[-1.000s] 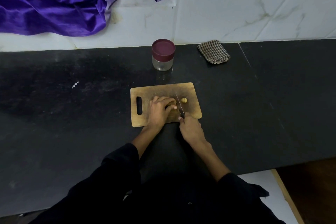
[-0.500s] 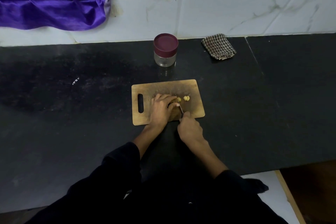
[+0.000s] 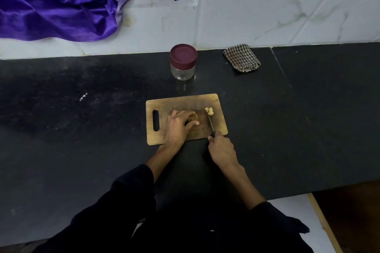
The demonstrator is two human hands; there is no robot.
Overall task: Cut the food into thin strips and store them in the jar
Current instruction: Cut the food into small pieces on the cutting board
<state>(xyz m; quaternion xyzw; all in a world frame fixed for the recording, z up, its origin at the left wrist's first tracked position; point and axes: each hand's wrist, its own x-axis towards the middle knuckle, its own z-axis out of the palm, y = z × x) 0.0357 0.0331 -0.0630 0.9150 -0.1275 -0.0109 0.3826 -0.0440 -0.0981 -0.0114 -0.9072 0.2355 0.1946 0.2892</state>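
Two hands work the board [image 3: 181, 101]: the left hand [image 3: 179, 124] curls its grip over the food [image 3: 194, 117], the right hand [image 3: 221, 148] wraps the knife [image 3: 210, 122] handle. Cut pieces [image 3: 210, 111] lie beside the blade tip. The small, firm lump looks likely to roll; pin it from above. The lidded jar [image 3: 183, 61] stands behind on the desk [image 3: 82, 129].

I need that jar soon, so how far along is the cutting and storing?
Early. Done: a few pale cut pieces lie on the cutting board. In hand: the left hand holds the uncut food, the right hand grips the knife. Left: more slicing; the jar looks empty, lid on.
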